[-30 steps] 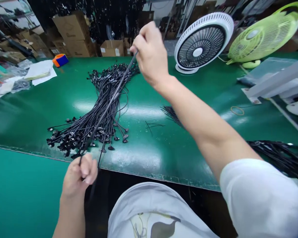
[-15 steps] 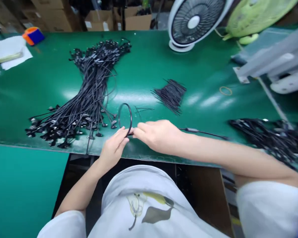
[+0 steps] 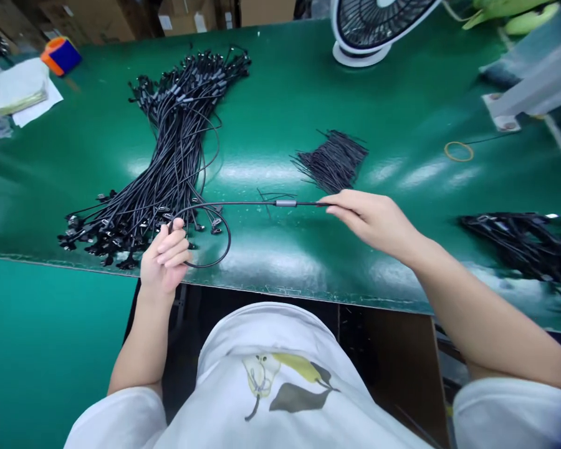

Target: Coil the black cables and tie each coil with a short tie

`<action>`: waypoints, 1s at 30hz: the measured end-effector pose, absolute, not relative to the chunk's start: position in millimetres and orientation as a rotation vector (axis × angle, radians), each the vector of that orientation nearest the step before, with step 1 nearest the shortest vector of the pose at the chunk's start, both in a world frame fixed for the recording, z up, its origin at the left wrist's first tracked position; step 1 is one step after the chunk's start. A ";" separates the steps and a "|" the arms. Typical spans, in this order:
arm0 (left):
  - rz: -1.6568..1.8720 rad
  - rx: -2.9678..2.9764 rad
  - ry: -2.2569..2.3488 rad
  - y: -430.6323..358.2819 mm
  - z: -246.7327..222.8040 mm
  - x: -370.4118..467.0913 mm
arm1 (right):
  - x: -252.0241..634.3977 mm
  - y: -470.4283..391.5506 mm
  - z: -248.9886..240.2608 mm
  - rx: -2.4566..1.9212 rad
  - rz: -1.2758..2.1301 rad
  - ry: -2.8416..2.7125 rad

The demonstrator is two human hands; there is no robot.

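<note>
A black cable with a grey sleeve is stretched between my two hands above the green table. My left hand, fingers curled, grips it near the front edge, and a loop of the cable hangs out to the right of that hand. My right hand pinches the other end beyond the sleeve; the cable's tip is hidden in the fingers. Just behind my left hand lies a large bundle of similar black cables with plugs at both ends. Behind my right hand is a pile of short black ties.
A white fan stands at the back. At right are a grey metal bracket, a yellow rubber band and a second heap of black cables. Papers and an orange-and-blue roll lie at far left.
My hands have moved apart, left hand to the left and right hand to the right. The cable, earlier looped upright between them, is now drawn out straight along its sleeved part.
</note>
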State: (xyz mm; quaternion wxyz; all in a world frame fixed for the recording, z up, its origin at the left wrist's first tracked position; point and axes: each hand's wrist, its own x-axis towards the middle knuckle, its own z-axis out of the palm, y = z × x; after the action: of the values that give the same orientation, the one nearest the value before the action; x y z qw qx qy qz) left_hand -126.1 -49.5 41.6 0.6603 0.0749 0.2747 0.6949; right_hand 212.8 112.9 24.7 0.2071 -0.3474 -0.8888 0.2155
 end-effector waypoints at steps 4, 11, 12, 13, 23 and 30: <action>1.568 0.137 0.650 -51.7 39.6 -129.6 | 217.6 112.8 21.5 -1.022 0.594 -2.397; 1.638 0.361 1.033 -42.1 32.4 -123.0 | 208.8 78.5 31.8 -0.972 0.158 -2.660; 1.630 0.444 1.108 -39.5 28.8 -116.7 | 203.6 65.9 35.4 -0.873 0.142 -2.773; 1.622 0.538 1.181 -37.1 24.8 -108.6 | 197.2 52.7 39.8 -0.721 0.185 -2.885; 1.069 1.187 1.225 -47.1 19.4 -53.1 | 131.3 49.4 55.1 -0.596 0.910 -2.460; 1.290 0.749 1.002 -38.4 8.8 -37.0 | 109.9 41.8 -1.8 -0.799 1.761 -1.350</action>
State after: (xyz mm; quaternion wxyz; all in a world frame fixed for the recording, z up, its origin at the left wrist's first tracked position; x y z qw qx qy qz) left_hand -37.0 -38.4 8.8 0.6227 0.3263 0.4361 0.5617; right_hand 109.9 41.8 -1.8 0.3814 -0.3132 -0.5292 0.6902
